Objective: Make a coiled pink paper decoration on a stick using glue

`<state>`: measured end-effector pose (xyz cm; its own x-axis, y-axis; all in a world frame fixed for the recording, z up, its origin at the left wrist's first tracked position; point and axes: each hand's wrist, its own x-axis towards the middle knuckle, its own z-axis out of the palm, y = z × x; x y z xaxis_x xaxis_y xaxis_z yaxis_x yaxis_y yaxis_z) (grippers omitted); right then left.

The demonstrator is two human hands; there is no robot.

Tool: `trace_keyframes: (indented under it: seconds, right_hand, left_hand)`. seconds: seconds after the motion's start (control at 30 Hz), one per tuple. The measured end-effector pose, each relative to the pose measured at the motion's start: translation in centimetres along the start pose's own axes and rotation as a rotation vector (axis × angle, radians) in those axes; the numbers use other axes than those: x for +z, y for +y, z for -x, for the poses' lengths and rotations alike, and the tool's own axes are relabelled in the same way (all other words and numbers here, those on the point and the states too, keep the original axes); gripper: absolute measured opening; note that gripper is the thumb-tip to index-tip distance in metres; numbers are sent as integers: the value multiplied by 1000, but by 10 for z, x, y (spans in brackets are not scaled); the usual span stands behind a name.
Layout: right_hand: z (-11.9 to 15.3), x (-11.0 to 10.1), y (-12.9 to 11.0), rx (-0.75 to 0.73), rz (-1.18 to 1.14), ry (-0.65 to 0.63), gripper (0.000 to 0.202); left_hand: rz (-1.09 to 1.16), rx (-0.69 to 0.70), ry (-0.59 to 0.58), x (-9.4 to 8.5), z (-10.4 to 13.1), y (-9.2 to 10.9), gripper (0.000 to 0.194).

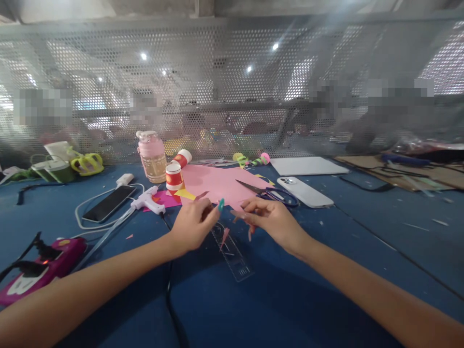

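My left hand (194,223) is raised over the blue table with its fingers curled and the thumb, which has a teal nail, laid forward. A narrow pink sliver (202,195) shows just beyond its knuckles; whether the hand grips it is unclear. Facing it, my right hand (271,220) has thumb and fingers drawn together; anything between them is too small to make out. Below the hands lies a clear plastic ruler (235,261), with a small pink paper scrap (224,237) over it. Pink paper sheets (217,181) and dark-handled scissors (277,194) are just beyond.
To the left are a white glue gun (148,200), a black phone (108,203) and a magenta power strip (54,263) with cords. A pink bottle (151,157) and red-and-white paper cups (174,176) stand behind. On the right lies a white phone (305,192).
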<state>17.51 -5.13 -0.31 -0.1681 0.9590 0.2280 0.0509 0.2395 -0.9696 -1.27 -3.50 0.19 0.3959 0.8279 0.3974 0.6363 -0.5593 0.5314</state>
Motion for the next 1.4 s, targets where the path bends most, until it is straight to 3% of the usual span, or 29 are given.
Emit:
trace_keyframes:
  seconds: [0.07,0.13,0.23,0.33,0.43,0.53,0.63,0.73,0.87,1.03,1.23,1.4]
  right_hand:
    - [1,2,0,42,-69,-46,34]
    - [2,4,-1,104,-129,-113,36]
    - [4,8,-2,199,-152,-194,38]
    - [6,10,-2,243,-141,-231,39]
    - [5,10,-1,221,-131,-244,37]
    - [6,11,2,201,-131,-305,35]
    - [8,11,1,218,-138,-374,36]
    - [10,11,0,203,-98,-406,33]
    - [9,11,3,197,-45,-303,32]
    - [6,11,8,312,-105,-201,37]
    - [6,9,7,256,-171,-108,42]
    - [6,7,4,221,-252,-102,39]
  left_hand:
    - [-140,244,179,3,6,4,17]
    - [-237,412,245,8,10,4,39]
    - [-287,494,248,15,10,-2,45]
    - [-294,549,430,18,7,-10,29]
    - [-389,681,634,19,7,-16,26]
    - [-475,762,678,20,10,-17,29]
    - [-558,737,600,19,14,-14,26]
    - [-608,667,423,15,15,-12,19]
    - [-546,628,221,12,10,-16,19]
    - [-540,543,-50,13,6,-18,25]
    - [-548,373,-197,12,4,-12,24]
    - [-524,372,-209,14,3,-16,22]
